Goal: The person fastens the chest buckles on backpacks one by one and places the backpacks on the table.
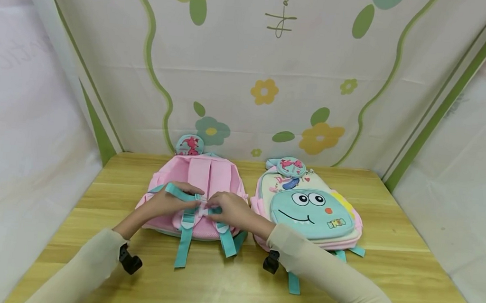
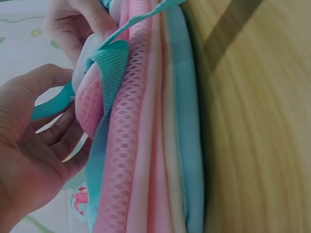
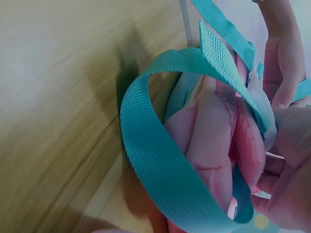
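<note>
A pink backpack (image 1: 177,169) lies on the table with its shoulder straps facing up. Over the middle of it, my left hand (image 1: 169,201) and right hand (image 1: 235,212) meet at a small white buckle (image 1: 203,208) on the teal chest strap. The left thumb and fingers pinch its left side, where a loop of teal webbing (image 1: 175,192) stands up. From the other side, the right fingertips pinch the buckle and partly hide it. In the left wrist view, a teal strap (image 2: 109,63) runs over the pink mesh padding (image 2: 127,131).
To the right lies a second backpack (image 1: 282,202), front up, with a teal cartoon-face pocket (image 1: 312,216). Round teal charms (image 1: 189,145) sit at the tops of both bags. Teal strap ends (image 1: 184,249) hang toward the wooden table's (image 1: 215,292) front. Printed cloth walls (image 1: 242,51) surround it.
</note>
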`<state>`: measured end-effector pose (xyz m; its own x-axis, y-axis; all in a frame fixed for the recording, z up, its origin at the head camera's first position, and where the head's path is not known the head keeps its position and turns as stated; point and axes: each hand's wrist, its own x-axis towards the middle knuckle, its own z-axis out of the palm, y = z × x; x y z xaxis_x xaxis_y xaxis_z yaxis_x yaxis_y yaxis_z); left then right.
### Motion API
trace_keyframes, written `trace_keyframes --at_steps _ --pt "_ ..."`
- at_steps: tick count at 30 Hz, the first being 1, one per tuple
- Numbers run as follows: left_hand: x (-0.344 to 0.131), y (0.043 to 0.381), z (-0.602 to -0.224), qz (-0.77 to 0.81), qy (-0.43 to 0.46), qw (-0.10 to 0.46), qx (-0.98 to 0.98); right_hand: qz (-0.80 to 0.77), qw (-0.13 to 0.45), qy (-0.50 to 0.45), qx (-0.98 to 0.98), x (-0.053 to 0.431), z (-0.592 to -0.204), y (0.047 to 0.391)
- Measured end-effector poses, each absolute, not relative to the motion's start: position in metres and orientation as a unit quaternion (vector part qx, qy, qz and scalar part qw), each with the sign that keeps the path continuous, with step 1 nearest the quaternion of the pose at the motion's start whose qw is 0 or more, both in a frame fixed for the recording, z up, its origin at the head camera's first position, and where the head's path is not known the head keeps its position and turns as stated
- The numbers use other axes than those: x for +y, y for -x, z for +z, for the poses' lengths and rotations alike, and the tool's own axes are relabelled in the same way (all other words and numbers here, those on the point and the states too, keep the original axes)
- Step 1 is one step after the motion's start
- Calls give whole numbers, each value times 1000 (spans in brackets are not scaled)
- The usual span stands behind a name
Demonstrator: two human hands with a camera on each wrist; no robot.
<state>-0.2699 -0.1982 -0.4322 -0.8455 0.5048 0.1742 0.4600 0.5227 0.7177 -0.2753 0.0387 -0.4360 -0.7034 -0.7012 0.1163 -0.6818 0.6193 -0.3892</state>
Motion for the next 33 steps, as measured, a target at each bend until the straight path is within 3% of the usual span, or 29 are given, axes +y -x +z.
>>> trace_keyframes --at_steps 11,18,27,33 --pt "-202 281 -429 452 -301 70 837 -228 20 356 906 38 -435 273" --pt "-208 281 -430 452 -284 44 844 -292 42 330 897 41 -432 273" --pt "-211 278 -432 443 -395 -8 805 -340 42 330 879 44 -434 277" --pt "-209 274 -429 406 -421 -33 810 -371 30 334 866 45 -440 279"
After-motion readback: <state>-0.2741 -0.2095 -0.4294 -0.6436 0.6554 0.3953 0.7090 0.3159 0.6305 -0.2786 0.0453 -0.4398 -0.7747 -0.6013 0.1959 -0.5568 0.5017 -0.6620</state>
